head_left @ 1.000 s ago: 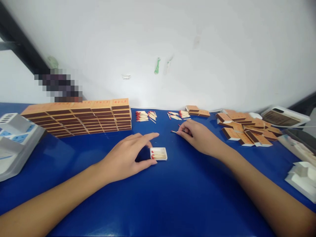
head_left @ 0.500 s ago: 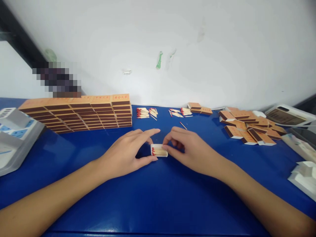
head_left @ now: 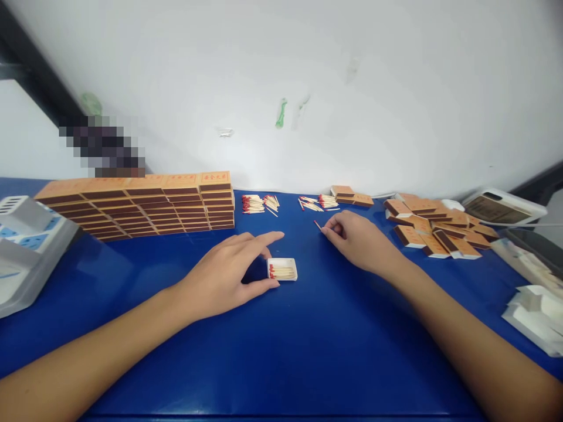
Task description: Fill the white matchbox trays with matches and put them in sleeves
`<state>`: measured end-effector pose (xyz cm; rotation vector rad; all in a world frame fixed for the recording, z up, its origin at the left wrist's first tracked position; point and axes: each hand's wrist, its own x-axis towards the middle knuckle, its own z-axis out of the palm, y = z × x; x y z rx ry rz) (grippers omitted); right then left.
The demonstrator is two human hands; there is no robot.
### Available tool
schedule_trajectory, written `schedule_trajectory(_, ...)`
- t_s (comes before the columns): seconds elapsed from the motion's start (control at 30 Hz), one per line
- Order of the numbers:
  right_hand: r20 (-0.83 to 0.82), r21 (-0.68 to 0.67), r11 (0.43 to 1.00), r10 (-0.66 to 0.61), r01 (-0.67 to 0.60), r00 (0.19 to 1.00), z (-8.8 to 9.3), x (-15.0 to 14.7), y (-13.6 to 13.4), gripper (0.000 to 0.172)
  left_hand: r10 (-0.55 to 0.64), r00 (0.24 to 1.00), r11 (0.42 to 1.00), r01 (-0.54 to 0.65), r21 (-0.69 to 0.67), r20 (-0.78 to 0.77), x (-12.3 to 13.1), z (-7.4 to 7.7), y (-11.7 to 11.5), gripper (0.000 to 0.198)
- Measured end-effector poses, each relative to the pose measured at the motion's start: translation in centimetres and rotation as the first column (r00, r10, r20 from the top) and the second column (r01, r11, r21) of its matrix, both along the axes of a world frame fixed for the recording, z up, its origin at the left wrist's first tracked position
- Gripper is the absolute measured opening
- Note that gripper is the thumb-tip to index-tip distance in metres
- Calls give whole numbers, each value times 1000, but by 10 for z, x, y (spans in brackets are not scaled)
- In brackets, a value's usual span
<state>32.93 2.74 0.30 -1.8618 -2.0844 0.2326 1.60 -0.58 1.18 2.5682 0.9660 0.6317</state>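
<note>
Left hand (head_left: 229, 272) grips the left end of a small white tray (head_left: 282, 262) between thumb and a finger, index stretched out above it; tray lies flat on the blue table (head_left: 281, 351), red-tipped matches (head_left: 282, 273) along its near side. Right hand (head_left: 358, 243), right of and beyond the tray, pinches one end of a single match (head_left: 317, 224); can't tell if it's lifted. Loose match piles (head_left: 253, 204) near the wall, stacked matchboxes (head_left: 176, 202) left, a jumbled matchbox heap (head_left: 435, 225) right.
</note>
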Motion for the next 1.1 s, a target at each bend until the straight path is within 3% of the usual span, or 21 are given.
schedule_trajectory(0.2,-22,72,996,49,-47,999,-1,-13,-7,16,14,1000,1000,-14,0,27,-1,0,2,74)
schedule_trajectory(0.4,-229,91,931,366,-354,902,18,-36,-30,18,29,999,1000,-29,-2,46,0,0,2,75)
schedule_trajectory(0.6,-174,45,855,517,-517,838,18,-59,-49,9,28,998,1000,-27,-5,54,-2,-1,2,77)
schedule_trajectory(0.73,-185,106,899,438,-426,880,17,-41,-35,10,21,999,1000,-22,4,48,-2,0,3,76)
schedule_trajectory(0.83,-98,213,954,237,-212,967,10,-8,-8,9,31,998,1000,-31,2,50,-1,1,3,75)
schedule_trajectory(0.9,-37,262,961,107,-94,994,2,18,13,10,41,998,999,-40,-8,49,-1,2,3,74)
schedule_trajectory(0.97,-11,276,956,104,-97,995,-7,40,31,17,44,998,999,-43,-21,47,0,2,2,73)
schedule_trajectory(1.1,5,216,966,143,-140,990,-14,60,51,13,25,999,1000,-25,-19,43,-1,2,1,72)
